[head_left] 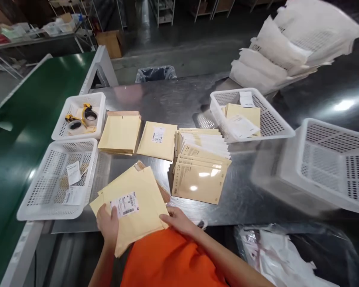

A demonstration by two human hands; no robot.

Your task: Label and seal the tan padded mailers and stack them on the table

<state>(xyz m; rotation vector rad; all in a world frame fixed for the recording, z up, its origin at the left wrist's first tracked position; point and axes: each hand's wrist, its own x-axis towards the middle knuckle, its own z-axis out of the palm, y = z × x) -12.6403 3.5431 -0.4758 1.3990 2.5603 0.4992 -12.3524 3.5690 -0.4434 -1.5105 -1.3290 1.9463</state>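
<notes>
Evidently mid-handling, left hand (107, 225) and right hand (179, 221) clasped a labelled yellow padded envelope (140, 215) at the steel table's (173, 99) near edge; moving it wanted firm grips.

Pretty dim warehouse vibe: shiny steel table (173, 99) up near, green conveyor belt (32, 103) on the left, glossy dark floor (179, 40) far back with metal racks (164, 10), a cardboard box (110, 42) and a black-lined bin (155, 73).

4 white baskets (93, 119) (91, 171) (283, 129) (300, 145), 1 bin (155, 73), 1 cardboard box (110, 43)
</notes>
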